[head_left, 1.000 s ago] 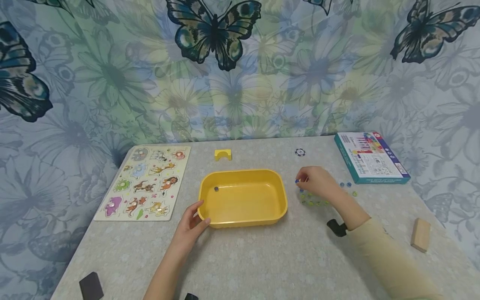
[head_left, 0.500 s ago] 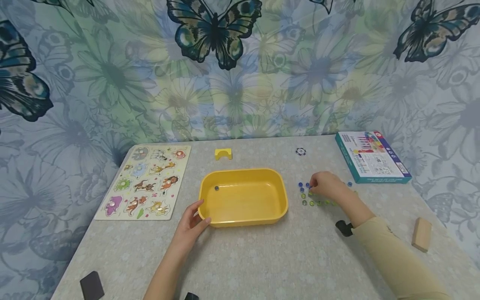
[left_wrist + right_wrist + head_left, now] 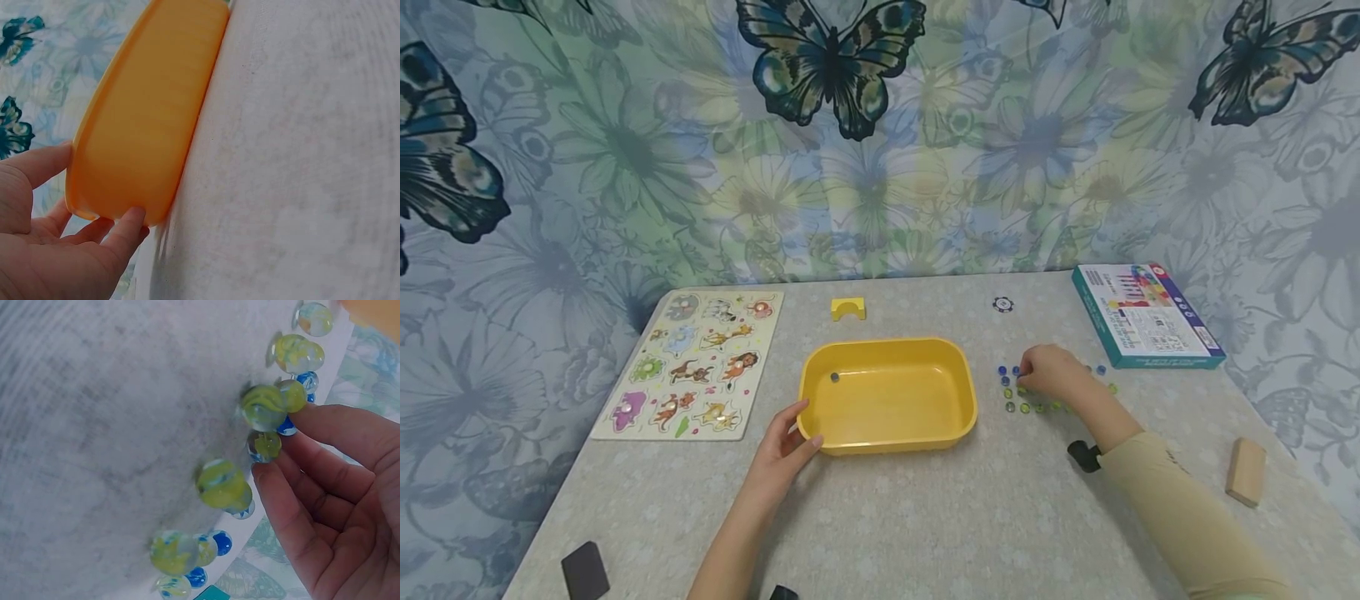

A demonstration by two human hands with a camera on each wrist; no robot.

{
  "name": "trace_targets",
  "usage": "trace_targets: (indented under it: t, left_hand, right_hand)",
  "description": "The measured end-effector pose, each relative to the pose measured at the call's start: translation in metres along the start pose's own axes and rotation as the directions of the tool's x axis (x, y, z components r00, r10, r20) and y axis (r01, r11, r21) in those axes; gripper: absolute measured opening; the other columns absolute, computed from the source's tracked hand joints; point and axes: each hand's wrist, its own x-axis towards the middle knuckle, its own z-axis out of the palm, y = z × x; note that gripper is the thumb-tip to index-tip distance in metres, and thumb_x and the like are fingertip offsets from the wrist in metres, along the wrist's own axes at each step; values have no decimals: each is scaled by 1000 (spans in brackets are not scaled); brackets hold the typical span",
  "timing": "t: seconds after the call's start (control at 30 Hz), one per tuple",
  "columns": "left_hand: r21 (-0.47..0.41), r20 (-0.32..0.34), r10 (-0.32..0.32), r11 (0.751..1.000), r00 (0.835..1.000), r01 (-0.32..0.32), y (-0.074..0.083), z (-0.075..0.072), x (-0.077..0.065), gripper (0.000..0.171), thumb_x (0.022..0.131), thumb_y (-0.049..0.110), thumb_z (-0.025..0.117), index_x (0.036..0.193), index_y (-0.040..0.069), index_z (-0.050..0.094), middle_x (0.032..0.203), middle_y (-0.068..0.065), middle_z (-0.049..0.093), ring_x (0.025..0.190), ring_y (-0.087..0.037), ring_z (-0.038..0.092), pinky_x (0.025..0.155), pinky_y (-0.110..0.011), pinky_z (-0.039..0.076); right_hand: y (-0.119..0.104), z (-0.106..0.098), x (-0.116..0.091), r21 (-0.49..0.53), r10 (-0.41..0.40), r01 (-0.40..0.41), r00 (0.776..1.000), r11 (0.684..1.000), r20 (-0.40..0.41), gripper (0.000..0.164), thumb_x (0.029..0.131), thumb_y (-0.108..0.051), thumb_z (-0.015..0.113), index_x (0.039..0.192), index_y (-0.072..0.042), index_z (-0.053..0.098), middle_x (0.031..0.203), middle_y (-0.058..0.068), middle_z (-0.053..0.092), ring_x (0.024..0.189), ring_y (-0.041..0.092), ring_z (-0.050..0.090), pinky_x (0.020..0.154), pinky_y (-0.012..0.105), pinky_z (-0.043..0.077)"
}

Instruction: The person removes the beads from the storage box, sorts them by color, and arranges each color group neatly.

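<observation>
At the left end of the yellow plastic tray (image 3: 887, 400), my left hand (image 3: 781, 450) holds the corner, thumb at the front and fingers along the side. In the left wrist view, fingertips touch the tray's end wall (image 3: 131, 137). One small dark marble (image 3: 835, 377) lies inside the tray. To the right, my right hand (image 3: 1054, 373) is low over a group of glass marbles. In the right wrist view, a blue marble (image 3: 287, 427) sits between thumb and fingers, partly hidden. Yellow-green marbles (image 3: 264, 407) stand in front of the fingertips; more blue ones (image 3: 1002, 370) lie beside the hand.
An animal puzzle board (image 3: 688, 367) lies at the left. Behind the tray are a yellow arch block (image 3: 848, 308) and a round patterned token (image 3: 1003, 305). A teal-edged box (image 3: 1150, 317) and a wooden block (image 3: 1246, 472) are at the right; a dark flat object (image 3: 585, 571) lies front left.
My right hand has shifted right from the leftmost blue marbles, uncovering them, and has hardly moved over the last half second. The left hand stays at the tray.
</observation>
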Motion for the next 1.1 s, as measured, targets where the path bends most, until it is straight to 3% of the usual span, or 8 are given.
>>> trace_targets:
  t: [0.3,0.6,0.73,0.87,0.93,1.1]
  left_hand:
    - [2,-3,-15,1000,1000,15,0,1,-1,57,89,12,62,140,19,36,150,-3,25,133,-28,34,103,-42,37]
    - [-5,-3,-20,1000,1000,20,1,1,-1,58,89,11,62,140,19,36,150,-2,24,133,-28,34,102,-41,38]
    - [0,-2,-30,1000,1000,30,-1,0,0,58,89,12,62,140,20,35,150,-1,24,133,-27,34,102,-41,38]
    - [-1,0,-31,1000,1000,31,-1,0,-1,58,89,12,62,140,20,35,150,-1,24,134,-27,33,102,-41,38]
    - [-2,-2,-33,999,999,33,-1,0,0,58,90,12,62,140,20,35,150,-1,24,134,-27,33,102,-41,38]
    - [-3,-5,-23,1000,1000,23,-1,1,1,59,89,11,62,141,18,35,150,-2,25,133,-28,34,101,-40,39]
  right_hand:
    - [-2,0,-2,-26,8,-9,1000,1000,-9,15,84,-22,68,84,-8,63,76,4,59,69,19,52,59,29,43]
    - [-16,-27,-15,2,-72,73,993,997,-91,22,89,-23,63,99,-4,64,86,7,61,72,20,52,61,31,46]
    - [-40,-32,-22,30,-154,161,972,986,-177,28,89,-24,63,110,-6,62,92,7,62,76,20,55,65,31,50]
    - [-77,-23,-26,69,-246,269,940,961,-237,28,88,-22,65,113,-11,62,93,3,63,80,18,57,65,29,52]
    - [-96,-16,-25,89,-297,325,925,942,-236,27,87,-20,66,112,-10,63,93,2,63,81,17,57,65,28,52]
    - [-145,6,-16,115,-371,392,913,913,-169,28,86,-19,67,112,-8,65,92,0,64,80,13,57,67,25,51]
